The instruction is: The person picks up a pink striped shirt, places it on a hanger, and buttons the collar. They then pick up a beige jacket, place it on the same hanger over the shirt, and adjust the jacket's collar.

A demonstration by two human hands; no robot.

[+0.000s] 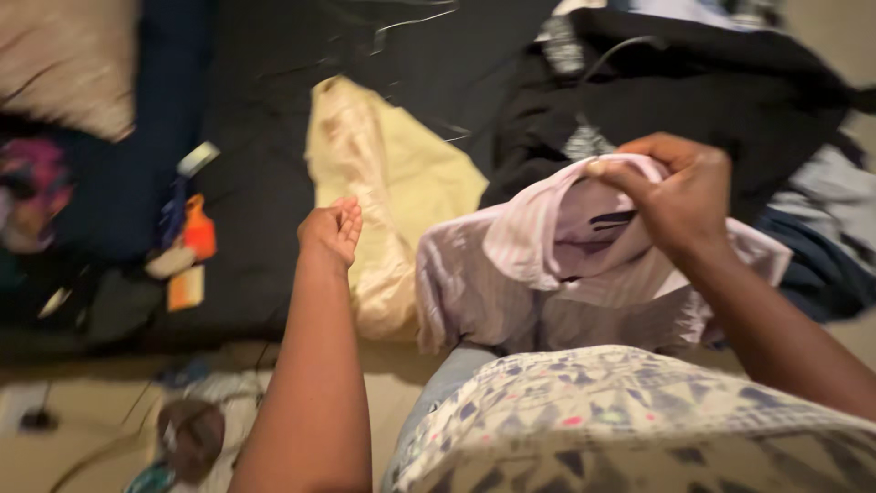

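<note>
On the person's lap, over the knees, lies a pale pink striped shirt (547,274), its collar end raised toward the right. That end is pinched in the right hand (680,205), fingers curled over the fabric, thumb pressing on top, wrist bent down from a forearm that comes in from the lower right. To the left of the shirt and apart from it, the left hand (333,233) hangs empty, fingers loosely curled, palm up, above a yellow cloth (401,173) on the dark bedspread (255,183). So the right hand is nearer. A pile of dark clothes (712,82) sits behind.
</note>
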